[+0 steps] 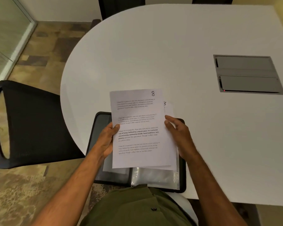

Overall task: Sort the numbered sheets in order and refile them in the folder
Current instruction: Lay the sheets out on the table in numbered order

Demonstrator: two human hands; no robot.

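A stack of white printed sheets (138, 124) is held above an open black folder (101, 121) that lies at the table's near edge. The top sheet bears a handwritten 8 at its upper right. A sheet marked 3 (167, 106) peeks out behind it on the right. My left hand (107, 139) grips the stack's left edge, thumb on the top sheet. My right hand (178, 132) is at the right edge with its fingertips on the sheets and fingers loosely curled; whether it pinches them is unclear. The folder's clear plastic sleeves (155, 176) show below the paper.
The white rounded table (153, 54) has a grey cable box lid (247, 75) set into it at the right. A black mesh chair (28, 124) stands at the left over patterned carpet. A glass partition is at the far left.
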